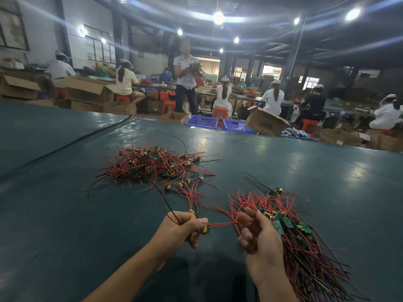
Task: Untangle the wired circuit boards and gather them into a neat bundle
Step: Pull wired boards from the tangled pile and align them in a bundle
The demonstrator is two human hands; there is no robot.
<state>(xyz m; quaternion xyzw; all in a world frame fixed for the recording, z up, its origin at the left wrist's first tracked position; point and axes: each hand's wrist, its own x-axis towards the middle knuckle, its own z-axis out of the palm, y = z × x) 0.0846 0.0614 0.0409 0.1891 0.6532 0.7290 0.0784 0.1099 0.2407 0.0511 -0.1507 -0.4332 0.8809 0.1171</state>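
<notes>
A tangled pile of small green circuit boards with red and black wires lies on the dark green table, ahead and to the left. My left hand pinches one small board with a yellow part; its black wire rises up-left and its red wire stretches right. My right hand grips a gathered bundle of boards and wires, whose long red and black leads fan out down to the right. That red wire reaches the right hand's fingers.
A single wired board lies loose above the bundle. A black cable crosses the table at far left. Beyond the table's far edge are blue crates, cardboard boxes, red stools, seated workers and a standing person.
</notes>
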